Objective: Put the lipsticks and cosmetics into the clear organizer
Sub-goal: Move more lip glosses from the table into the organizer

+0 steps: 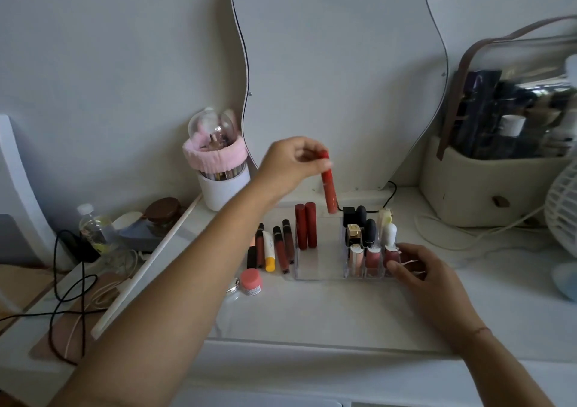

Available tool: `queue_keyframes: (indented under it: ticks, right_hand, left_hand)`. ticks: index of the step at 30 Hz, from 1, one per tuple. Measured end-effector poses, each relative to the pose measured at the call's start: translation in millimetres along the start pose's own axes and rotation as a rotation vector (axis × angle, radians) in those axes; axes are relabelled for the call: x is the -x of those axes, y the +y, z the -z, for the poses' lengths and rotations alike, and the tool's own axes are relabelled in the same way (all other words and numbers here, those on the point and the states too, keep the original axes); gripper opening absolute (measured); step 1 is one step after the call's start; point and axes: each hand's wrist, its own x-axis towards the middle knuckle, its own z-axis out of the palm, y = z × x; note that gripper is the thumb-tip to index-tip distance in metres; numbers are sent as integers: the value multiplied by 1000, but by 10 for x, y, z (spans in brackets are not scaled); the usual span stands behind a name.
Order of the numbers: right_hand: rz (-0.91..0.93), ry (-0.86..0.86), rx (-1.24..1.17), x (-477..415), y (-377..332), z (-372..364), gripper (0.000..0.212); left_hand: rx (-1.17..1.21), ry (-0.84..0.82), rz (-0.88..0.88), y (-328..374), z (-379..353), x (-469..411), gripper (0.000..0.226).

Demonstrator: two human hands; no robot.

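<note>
STATUS: ORGANIZER PARTLY LOADED, ONE TUBE IN TRANSIT

The left hand pinches the cap end of a red lip tube between thumb and fingertips; the tube hangs slightly tilted, lower end above the rear edge of the clear organizer, not yet inside it. The right hand lies against the organizer's front right corner, thumb at the front wall; whether it clasps the wall or merely steadies it cannot be determined.

Done, as judged from the present layout: two dark red tubes stand upright at the left side of the wide compartment; the small cells on the right appear full, holding black lipsticks, a white tube and a front row of pink glosses.

Remaining: the tube in hand; a group of loose tubes lying on the tabletop just beside the organizer's left wall, among them a yellow-capped tube; a pink-lidded jar and a small clear jar nearer the front.

Estimate: roughly two thirds complete; the wide compartment has open floor to take the remaining items.
</note>
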Motion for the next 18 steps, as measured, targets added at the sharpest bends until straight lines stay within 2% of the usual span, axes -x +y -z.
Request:
queue_keyframes:
  ticks: [7,18]
  right_hand:
    - [5,-4,-1,-21,49,-1,37]
    - [-3,12,1,-40,73,-20,38]
  left_hand:
    - [-224,-97,47,-367,-249,-41,19]
    - [-281,-181,96,-536,-289,-27,23]
